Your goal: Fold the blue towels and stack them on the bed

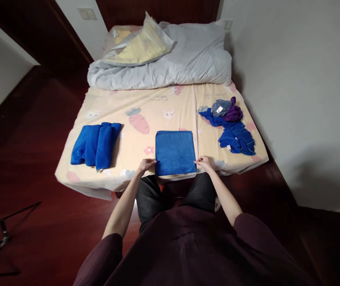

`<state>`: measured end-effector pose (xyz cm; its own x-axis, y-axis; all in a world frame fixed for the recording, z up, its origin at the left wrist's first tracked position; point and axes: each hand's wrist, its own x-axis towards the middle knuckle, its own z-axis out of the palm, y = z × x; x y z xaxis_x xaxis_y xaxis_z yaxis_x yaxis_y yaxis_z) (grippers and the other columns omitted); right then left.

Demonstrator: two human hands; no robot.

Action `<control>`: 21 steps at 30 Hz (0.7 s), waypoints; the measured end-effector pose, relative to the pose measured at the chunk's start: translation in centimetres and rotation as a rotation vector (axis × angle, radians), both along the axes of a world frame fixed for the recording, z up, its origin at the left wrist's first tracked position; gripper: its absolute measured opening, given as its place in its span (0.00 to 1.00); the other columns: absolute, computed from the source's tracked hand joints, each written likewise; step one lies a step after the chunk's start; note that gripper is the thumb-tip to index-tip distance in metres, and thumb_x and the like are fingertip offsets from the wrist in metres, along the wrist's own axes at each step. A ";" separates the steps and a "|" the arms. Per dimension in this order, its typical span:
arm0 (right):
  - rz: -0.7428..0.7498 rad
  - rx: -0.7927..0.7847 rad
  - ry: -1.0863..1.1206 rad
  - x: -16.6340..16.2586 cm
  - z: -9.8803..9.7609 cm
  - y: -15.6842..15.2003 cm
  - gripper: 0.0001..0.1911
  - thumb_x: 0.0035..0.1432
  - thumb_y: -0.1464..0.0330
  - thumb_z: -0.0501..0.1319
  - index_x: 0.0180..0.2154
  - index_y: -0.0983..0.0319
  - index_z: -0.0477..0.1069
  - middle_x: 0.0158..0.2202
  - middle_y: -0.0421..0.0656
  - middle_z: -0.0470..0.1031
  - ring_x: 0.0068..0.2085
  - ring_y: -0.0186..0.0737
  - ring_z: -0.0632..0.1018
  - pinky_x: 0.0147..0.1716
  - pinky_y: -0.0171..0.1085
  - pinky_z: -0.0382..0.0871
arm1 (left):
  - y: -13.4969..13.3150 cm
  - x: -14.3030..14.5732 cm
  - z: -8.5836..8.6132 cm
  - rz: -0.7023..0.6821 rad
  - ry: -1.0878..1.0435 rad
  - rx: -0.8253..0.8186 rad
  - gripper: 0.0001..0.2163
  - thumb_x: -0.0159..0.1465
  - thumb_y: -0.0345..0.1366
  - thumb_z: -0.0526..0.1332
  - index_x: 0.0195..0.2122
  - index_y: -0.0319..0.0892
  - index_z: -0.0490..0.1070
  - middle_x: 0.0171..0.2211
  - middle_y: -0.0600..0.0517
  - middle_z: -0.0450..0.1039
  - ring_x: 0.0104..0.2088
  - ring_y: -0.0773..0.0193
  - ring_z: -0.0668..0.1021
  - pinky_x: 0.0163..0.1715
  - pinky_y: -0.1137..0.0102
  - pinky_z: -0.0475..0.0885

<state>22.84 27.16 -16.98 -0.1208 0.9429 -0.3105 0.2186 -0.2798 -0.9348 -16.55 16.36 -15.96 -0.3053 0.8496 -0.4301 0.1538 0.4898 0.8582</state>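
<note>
A blue square towel (175,151) lies flat on the bed's near edge, right in front of me. My left hand (147,163) pinches its left side near the lower corner. On the opposite side, my right hand (203,162) has its thumb and fingers closed on the towel's right edge at about the same height. Several folded blue towels (92,146) are laid side by side to the left. Over on the right sits a crumpled heap of blue cloths (237,137), with a grey cloth (221,107) and a purple cloth (234,111) at its far end.
The bed (104,105) has a pale sheet printed with carrots and rabbits. A white quilt (193,59) and a yellowish pillow (144,43) are bunched at its far end. A white wall (300,99) stands to the right. Black stand legs (4,234) rest on the floor at left.
</note>
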 end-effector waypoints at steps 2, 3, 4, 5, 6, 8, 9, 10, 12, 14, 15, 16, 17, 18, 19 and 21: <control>-0.016 0.020 -0.028 -0.6 -0.2 1.5 0.38 0.19 0.45 0.80 0.19 0.57 0.57 0.19 0.35 0.66 0.25 0.36 0.71 0.26 0.36 0.69 | 2.1 -0.6 -0.3 -0.001 0.007 0.003 0.25 0.39 0.55 0.79 0.30 0.40 0.82 0.33 0.43 0.84 0.40 0.49 0.84 0.41 0.64 0.77; -0.026 0.035 -0.048 -0.8 -0.3 2.3 0.38 0.20 0.44 0.79 0.19 0.56 0.57 0.19 0.35 0.65 0.25 0.36 0.71 0.26 0.36 0.69 | 3.2 -1.0 -0.6 -0.003 0.011 0.005 0.24 0.39 0.54 0.79 0.30 0.40 0.82 0.33 0.43 0.84 0.40 0.49 0.84 0.41 0.64 0.77; -0.036 0.052 -0.070 -1.1 -0.5 3.1 0.38 0.21 0.43 0.79 0.19 0.56 0.57 0.19 0.35 0.66 0.25 0.37 0.72 0.26 0.36 0.69 | 4.4 -1.3 -0.8 -0.001 0.017 0.007 0.24 0.39 0.54 0.79 0.30 0.41 0.82 0.33 0.44 0.84 0.40 0.49 0.84 0.40 0.64 0.77; -0.047 0.071 -0.089 -1.5 -0.7 4.0 0.37 0.23 0.42 0.78 0.20 0.56 0.57 0.20 0.36 0.66 0.26 0.37 0.72 0.27 0.37 0.69 | 5.6 -1.6 -1.1 0.008 0.027 0.007 0.24 0.39 0.54 0.78 0.30 0.41 0.82 0.33 0.44 0.84 0.40 0.50 0.84 0.40 0.64 0.77; -0.056 0.089 -0.107 -1.8 -1.0 4.9 0.37 0.24 0.42 0.78 0.20 0.56 0.58 0.20 0.36 0.67 0.26 0.38 0.73 0.28 0.37 0.70 | 6.8 -2.0 -1.3 0.019 0.039 0.005 0.23 0.40 0.54 0.78 0.30 0.41 0.82 0.33 0.44 0.84 0.39 0.50 0.84 0.40 0.64 0.77; -0.070 0.114 -0.135 -2.7 -1.5 6.8 0.35 0.27 0.43 0.77 0.20 0.56 0.59 0.21 0.37 0.69 0.27 0.39 0.74 0.29 0.38 0.71 | 9.2 -2.5 -1.7 0.043 0.057 -0.004 0.24 0.41 0.53 0.78 0.31 0.41 0.82 0.32 0.44 0.83 0.38 0.50 0.84 0.38 0.65 0.77; -0.076 0.120 -0.148 -3.1 -1.7 7.9 0.34 0.28 0.43 0.77 0.21 0.56 0.59 0.22 0.37 0.69 0.28 0.39 0.74 0.30 0.38 0.72 | 10.4 -2.8 -1.9 0.056 0.062 -0.008 0.24 0.42 0.53 0.77 0.33 0.40 0.82 0.32 0.44 0.83 0.38 0.50 0.84 0.37 0.65 0.78; -0.086 0.124 -0.161 -3.7 -2.0 9.1 0.33 0.29 0.45 0.77 0.21 0.56 0.60 0.23 0.37 0.70 0.28 0.40 0.75 0.31 0.38 0.73 | 11.6 -3.0 -2.0 0.066 0.065 -0.009 0.24 0.43 0.53 0.77 0.34 0.40 0.81 0.33 0.43 0.84 0.37 0.51 0.84 0.37 0.65 0.78; -0.112 0.123 -0.180 -4.8 -2.4 11.5 0.29 0.32 0.48 0.76 0.22 0.56 0.61 0.23 0.38 0.71 0.30 0.41 0.76 0.33 0.39 0.74 | 13.8 -3.4 -2.1 0.081 0.083 0.006 0.23 0.46 0.51 0.76 0.37 0.39 0.81 0.34 0.42 0.84 0.37 0.51 0.84 0.37 0.64 0.78; -0.144 0.126 -0.188 -6.0 -2.6 13.9 0.26 0.34 0.52 0.76 0.24 0.56 0.63 0.25 0.38 0.73 0.31 0.42 0.78 0.36 0.40 0.75 | 15.9 -3.6 -2.1 0.087 0.135 0.036 0.20 0.49 0.47 0.74 0.39 0.40 0.81 0.35 0.43 0.84 0.39 0.50 0.84 0.41 0.63 0.78; -0.154 0.131 -0.188 -6.6 -2.7 15.0 0.24 0.35 0.54 0.76 0.25 0.56 0.64 0.26 0.39 0.74 0.32 0.43 0.79 0.37 0.41 0.76 | 16.9 -3.6 -2.0 0.083 0.175 0.053 0.18 0.51 0.45 0.73 0.40 0.40 0.81 0.36 0.43 0.84 0.40 0.50 0.85 0.43 0.62 0.78; -0.157 0.138 -0.188 -7.2 -2.8 16.1 0.23 0.36 0.56 0.76 0.27 0.56 0.66 0.27 0.40 0.76 0.33 0.44 0.80 0.38 0.41 0.77 | 17.9 -3.6 -1.9 0.076 0.219 0.067 0.16 0.52 0.42 0.72 0.40 0.41 0.81 0.36 0.43 0.84 0.40 0.50 0.85 0.45 0.61 0.78; -0.151 0.149 -0.192 -7.7 -2.8 17.1 0.22 0.37 0.58 0.76 0.28 0.56 0.67 0.29 0.41 0.78 0.34 0.45 0.81 0.38 0.42 0.77 | 18.7 -3.5 -1.7 0.067 0.262 0.082 0.13 0.53 0.40 0.71 0.39 0.41 0.81 0.35 0.44 0.84 0.40 0.50 0.85 0.47 0.61 0.77; -0.141 0.166 -0.200 -8.2 -2.9 18.0 0.21 0.38 0.60 0.76 0.30 0.57 0.69 0.30 0.42 0.79 0.35 0.46 0.82 0.40 0.42 0.78 | 19.5 -3.5 -1.6 0.053 0.302 0.095 0.11 0.54 0.39 0.70 0.38 0.42 0.81 0.35 0.44 0.84 0.41 0.49 0.85 0.48 0.60 0.77; -0.123 0.184 -0.213 -8.7 -2.9 18.7 0.19 0.39 0.61 0.75 0.32 0.57 0.70 0.31 0.43 0.80 0.36 0.47 0.82 0.41 0.43 0.78 | 20.2 -3.4 -1.5 0.034 0.338 0.107 0.09 0.55 0.37 0.69 0.36 0.42 0.81 0.35 0.44 0.84 0.40 0.49 0.84 0.49 0.60 0.76; -0.079 0.210 -0.257 -9.2 -3.1 19.8 0.15 0.43 0.63 0.74 0.33 0.57 0.73 0.32 0.43 0.81 0.36 0.47 0.83 0.44 0.45 0.78 | 21.2 -3.3 -1.3 -0.016 0.396 0.127 0.05 0.56 0.35 0.68 0.33 0.43 0.81 0.35 0.45 0.84 0.41 0.49 0.84 0.50 0.60 0.76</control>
<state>13.59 47.00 -20.07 0.0119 0.9928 -0.1189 0.4395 -0.1120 -0.8912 -19.84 37.56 -17.26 -0.4125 0.8942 -0.1737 0.4908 0.3788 0.7846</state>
